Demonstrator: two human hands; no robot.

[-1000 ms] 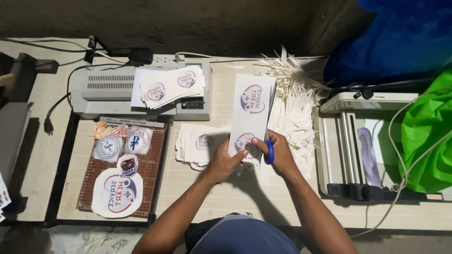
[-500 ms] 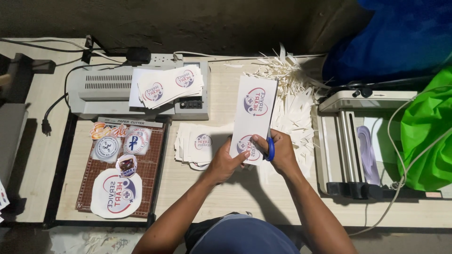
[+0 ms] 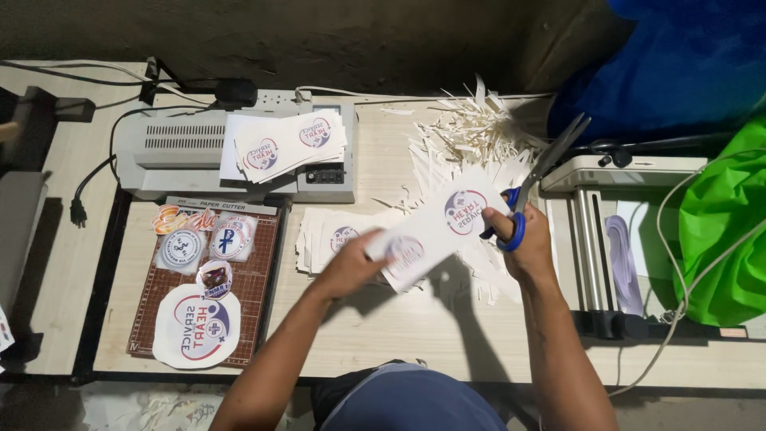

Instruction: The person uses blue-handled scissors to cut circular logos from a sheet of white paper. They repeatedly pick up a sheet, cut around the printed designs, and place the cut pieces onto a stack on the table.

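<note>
Left hand: the left hand [image 3: 349, 270] was closed on the near end of a printed sheet [image 3: 435, 227], fingers blurred, thumb and fingers pinching the paper
Right hand: the right hand [image 3: 520, 236] gripped blue-handled scissors [image 3: 536, 179], fingers through the loops; it also touched the far end of the sheet
Scissors: blades were spread apart and pointed up and away toward the far right, clear of the sheet
Sheet: held above the table [image 3: 415, 327] between both hands, tilted, with two round red-and-blue logos on it; the near logo was blurred
Stack: a stack of printed cards [image 3: 331, 239] lay on the table just under the left hand
Offcuts: a heap of white paper strips [image 3: 471, 132] lay beyond the sheet, near the far edge of the table
Laminator: a grey laminator [image 3: 179, 156] stood at far left, with more printed sheets [image 3: 287, 144] resting on top of it
Cutter: a brown paper cutter [image 3: 259, 279] lay left of the stack, carrying several cut-out stickers [image 3: 195, 327]
Right side: a second machine [image 3: 590, 231] stood just beside the right hand, with a green bag [image 3: 726, 231] further right
</note>
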